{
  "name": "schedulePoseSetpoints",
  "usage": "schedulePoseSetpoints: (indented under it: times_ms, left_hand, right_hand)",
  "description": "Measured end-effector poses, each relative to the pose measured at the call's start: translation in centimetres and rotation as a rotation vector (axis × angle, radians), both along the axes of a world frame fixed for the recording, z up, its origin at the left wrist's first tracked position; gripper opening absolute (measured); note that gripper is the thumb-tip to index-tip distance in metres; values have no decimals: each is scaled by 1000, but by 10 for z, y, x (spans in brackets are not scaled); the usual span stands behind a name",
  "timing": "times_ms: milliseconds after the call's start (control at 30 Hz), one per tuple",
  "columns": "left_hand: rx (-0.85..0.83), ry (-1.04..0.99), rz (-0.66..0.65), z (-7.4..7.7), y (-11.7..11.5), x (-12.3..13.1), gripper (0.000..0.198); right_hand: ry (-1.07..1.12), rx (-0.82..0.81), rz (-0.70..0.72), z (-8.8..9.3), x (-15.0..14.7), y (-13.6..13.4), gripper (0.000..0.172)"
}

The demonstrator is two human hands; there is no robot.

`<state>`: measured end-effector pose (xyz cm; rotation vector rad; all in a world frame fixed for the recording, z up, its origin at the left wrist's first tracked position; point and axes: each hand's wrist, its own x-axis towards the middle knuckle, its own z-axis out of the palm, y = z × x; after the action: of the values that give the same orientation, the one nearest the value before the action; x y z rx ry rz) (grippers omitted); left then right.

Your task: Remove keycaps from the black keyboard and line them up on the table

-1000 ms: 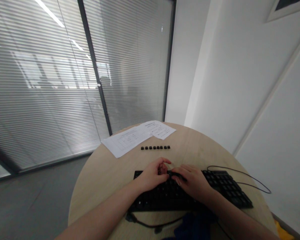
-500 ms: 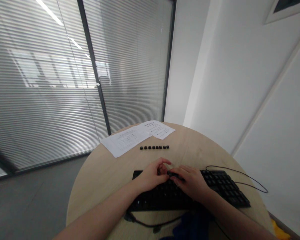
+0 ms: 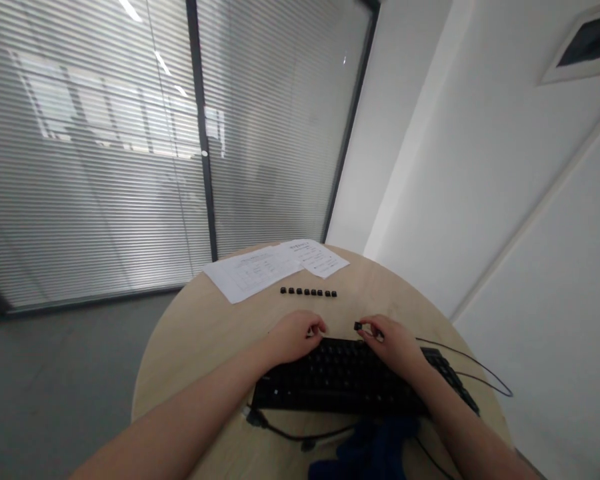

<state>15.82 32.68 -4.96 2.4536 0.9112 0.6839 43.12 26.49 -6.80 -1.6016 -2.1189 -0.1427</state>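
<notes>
A black keyboard (image 3: 330, 380) lies on the round wooden table. Just above its back edge, my right hand (image 3: 393, 343) pinches a small black keycap (image 3: 358, 326) between thumb and fingertips. My left hand (image 3: 295, 337) is at the keyboard's back left edge, its fingers curled and the thumb brought in against them. Whatever may be between those fingertips is too small or hidden to make out. Beyond both hands, several loose black keycaps (image 3: 307, 292) stand in a straight row on the wood.
Printed paper sheets (image 3: 245, 275) lie at the far left of the table (image 3: 380, 287). A thin cable (image 3: 485, 363) loops at the right. In front of the keyboard are a black cable (image 3: 290, 437) and a dark blue cloth-like item (image 3: 365, 453). A blind-covered glass partition (image 3: 265, 167) stands behind.
My hands have come apart above the keyboard. The right one has lifted up and away with a keycap in its fingertips; the left has shifted slightly left. The view has tilted a little.
</notes>
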Motion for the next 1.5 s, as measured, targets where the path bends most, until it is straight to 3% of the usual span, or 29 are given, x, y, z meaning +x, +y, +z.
schedulePoseSetpoints:
  times_ms: [133, 267, 333, 500, 667, 933, 1333, 1500]
  left_hand:
    - [3, -1, -22, -8, 5, 0, 16]
    - [31, 74, -17, -8, 5, 1, 16]
    - [43, 117, -16, -7, 5, 0, 18]
    - [32, 171, -20, -7, 8, -3, 21]
    - [24, 220, -43, -5, 10, -5, 22]
    - [32, 233, -52, 0, 9, -6, 21]
    - [43, 237, -52, -3, 10, -5, 21]
    - [30, 256, -51, -1, 9, -6, 20]
  right_hand:
    - [-94, -62, -17, 14, 13, 14, 27]
    - [-43, -178, -43, 19, 23, 50, 23]
    - [44, -306, -91, 15, 28, 74, 22]
    - [84, -437, -121, -1, 32, 128, 21]
    - [105, -488, -97, -9, 28, 157, 24]
    - [101, -468, -75, -12, 25, 171, 26]
    - [131, -434, -52, -9, 23, 166, 25]
    - [219, -353, -53, 8, 23, 153, 29]
